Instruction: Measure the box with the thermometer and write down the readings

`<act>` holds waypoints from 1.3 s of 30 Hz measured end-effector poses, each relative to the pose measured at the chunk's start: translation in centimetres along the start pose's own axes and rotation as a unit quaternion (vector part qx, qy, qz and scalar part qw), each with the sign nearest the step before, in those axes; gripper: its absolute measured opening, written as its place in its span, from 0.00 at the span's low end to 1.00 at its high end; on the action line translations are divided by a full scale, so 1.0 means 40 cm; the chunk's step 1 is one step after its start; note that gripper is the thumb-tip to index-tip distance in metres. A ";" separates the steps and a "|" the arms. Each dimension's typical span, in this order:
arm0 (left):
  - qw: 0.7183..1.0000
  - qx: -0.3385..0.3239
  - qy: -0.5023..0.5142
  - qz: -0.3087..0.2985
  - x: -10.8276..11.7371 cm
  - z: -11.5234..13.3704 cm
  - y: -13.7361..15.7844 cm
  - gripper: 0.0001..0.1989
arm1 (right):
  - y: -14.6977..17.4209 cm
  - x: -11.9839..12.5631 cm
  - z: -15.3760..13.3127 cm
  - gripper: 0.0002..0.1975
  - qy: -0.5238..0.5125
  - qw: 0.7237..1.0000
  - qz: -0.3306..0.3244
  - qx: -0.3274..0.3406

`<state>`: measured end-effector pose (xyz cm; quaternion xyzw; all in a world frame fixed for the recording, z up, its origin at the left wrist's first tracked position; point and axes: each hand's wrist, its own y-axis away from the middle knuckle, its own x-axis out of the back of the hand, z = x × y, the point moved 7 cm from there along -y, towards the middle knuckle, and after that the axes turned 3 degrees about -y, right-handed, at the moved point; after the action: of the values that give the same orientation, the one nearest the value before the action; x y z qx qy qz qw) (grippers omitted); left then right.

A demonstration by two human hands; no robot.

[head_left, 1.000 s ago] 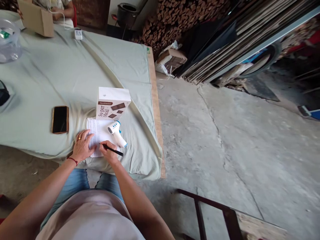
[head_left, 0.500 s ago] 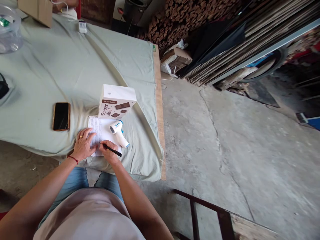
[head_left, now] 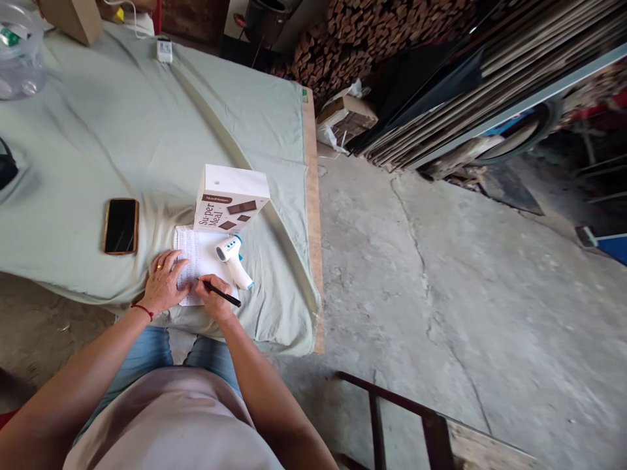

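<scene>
The right hand (head_left: pixel 214 295) has its fingers closed around a black pen (head_left: pixel 229 299), its front end at the white paper (head_left: pixel 207 256) beneath. The left hand (head_left: pixel 161 284) lies flat on the sheet's left side, fingers slightly apart, next to rows of small writing too fine to read. Ahead of the fingertips of both hands stands a white box (head_left: pixel 229 205) lettered "Su-per Meal", under a brown band that seems to say "NutriMotion". Just beyond the right fingers rests a white-and-blue handheld thermometer (head_left: pixel 238 269); left of the left fingers, a dark-screened phone (head_left: pixel 121 226).
</scene>
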<state>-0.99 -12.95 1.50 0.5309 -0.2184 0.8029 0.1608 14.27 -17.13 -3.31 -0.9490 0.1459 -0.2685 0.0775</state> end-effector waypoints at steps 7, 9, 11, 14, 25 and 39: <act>1.000 -0.002 -0.002 -0.004 -0.001 0.000 -0.001 0.25 | -0.001 -0.002 -0.001 0.04 -0.012 1.000 -0.013 0.008; 1.000 -0.003 -0.006 -0.006 -0.002 0.000 -0.001 0.25 | -0.001 0.000 -0.001 0.04 -0.022 1.000 -0.009 0.009; 1.000 -0.005 -0.007 -0.006 -0.002 0.000 0.000 0.25 | -0.001 0.002 0.000 0.04 -0.030 1.000 -0.006 0.007; 1.000 -0.005 -0.006 -0.003 -0.002 -0.001 0.000 0.25 | 0.000 0.001 0.004 0.04 -0.035 0.999 -0.010 -0.002; 1.000 -0.004 0.008 0.000 0.000 0.002 0.000 0.25 | 0.001 0.011 0.003 0.06 -0.009 1.000 0.017 -0.010; 1.000 0.007 0.006 -0.012 0.000 0.000 0.000 0.25 | 0.003 0.025 0.009 0.06 -0.014 0.998 0.037 -0.044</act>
<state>-0.99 -12.94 1.48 0.5300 -0.2054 0.8056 0.1674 15.26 -17.53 -3.15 -0.9491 0.1914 -0.2457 0.0479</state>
